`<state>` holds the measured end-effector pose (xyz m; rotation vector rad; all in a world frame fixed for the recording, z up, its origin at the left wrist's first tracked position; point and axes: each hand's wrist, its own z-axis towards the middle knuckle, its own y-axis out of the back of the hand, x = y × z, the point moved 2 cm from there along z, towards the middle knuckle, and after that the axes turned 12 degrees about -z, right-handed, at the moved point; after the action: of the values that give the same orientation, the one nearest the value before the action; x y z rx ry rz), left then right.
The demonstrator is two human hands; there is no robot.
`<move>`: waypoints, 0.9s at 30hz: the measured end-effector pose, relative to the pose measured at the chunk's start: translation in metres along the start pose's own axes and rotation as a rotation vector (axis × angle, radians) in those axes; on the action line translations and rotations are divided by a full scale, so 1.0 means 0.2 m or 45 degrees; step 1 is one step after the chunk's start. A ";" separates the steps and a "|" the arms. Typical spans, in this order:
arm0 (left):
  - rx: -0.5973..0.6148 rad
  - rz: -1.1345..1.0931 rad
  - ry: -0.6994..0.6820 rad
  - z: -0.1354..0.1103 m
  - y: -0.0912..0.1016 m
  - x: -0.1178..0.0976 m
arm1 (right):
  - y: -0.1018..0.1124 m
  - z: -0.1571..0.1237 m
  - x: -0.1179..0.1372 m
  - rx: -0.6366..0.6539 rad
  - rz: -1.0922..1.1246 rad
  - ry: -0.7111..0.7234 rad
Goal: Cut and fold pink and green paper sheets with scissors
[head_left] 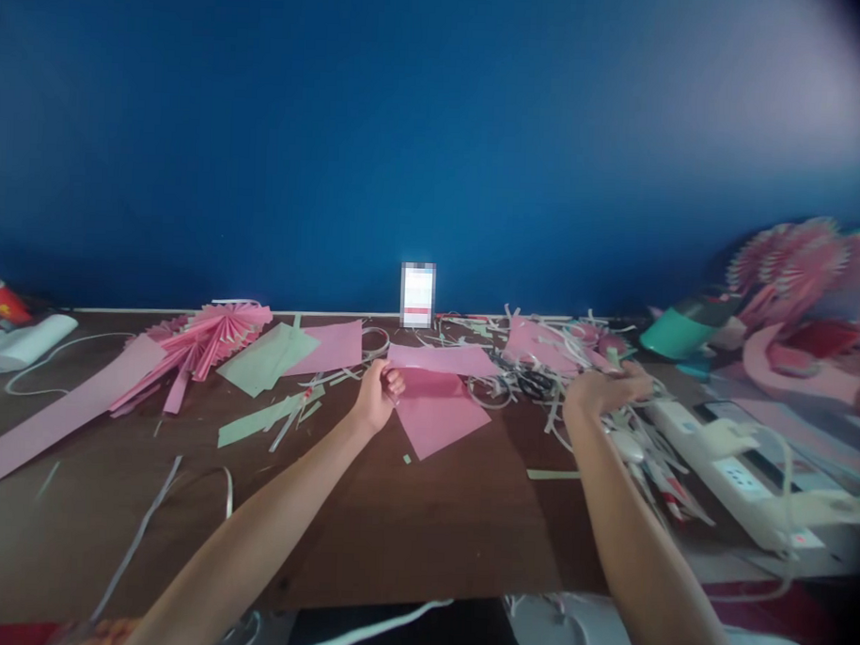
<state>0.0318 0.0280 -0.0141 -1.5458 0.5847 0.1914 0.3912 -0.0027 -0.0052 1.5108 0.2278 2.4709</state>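
Note:
My left hand [381, 396] is closed on the left end of a narrow pink paper strip [443, 361], its fingers curled in. The strip stretches to the right above a pink paper sheet [441, 422] that lies on the brown table. Off to the right, my right hand [607, 390] reaches over a tangle of thin white paper strips [563, 351]. Its fingers look stretched and apart, slightly blurred, with no object clearly held. A small pale green scrap [616, 359] shows by the thumb.
Folded pink paper fans [218, 334] lie left, beside pale green sheets [266, 359] and a long pink strip [67, 413]. A white power strip [721, 474] with cables runs along the right. More fans [791, 265] and a green roll [676, 331] stand behind it. A blue wall [437, 125] rises behind.

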 end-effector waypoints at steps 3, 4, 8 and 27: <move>-0.008 -0.031 -0.021 0.00 0.00 -0.01 | -0.02 0.03 -0.02 -0.137 -0.030 0.020; -0.017 -0.038 -0.020 0.00 0.00 -0.01 | -0.02 0.04 -0.03 -0.167 -0.033 0.044; -0.050 -0.058 0.002 0.00 0.01 0.00 | 0.00 0.07 -0.03 -0.209 -0.062 0.063; 0.033 -0.117 0.086 -0.05 -0.03 -0.01 | 0.06 -0.45 0.29 0.910 0.218 0.922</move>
<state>0.0300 0.0194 -0.0078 -1.5549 0.5657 0.0620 0.2849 0.0019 0.0066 0.7189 1.2552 3.1688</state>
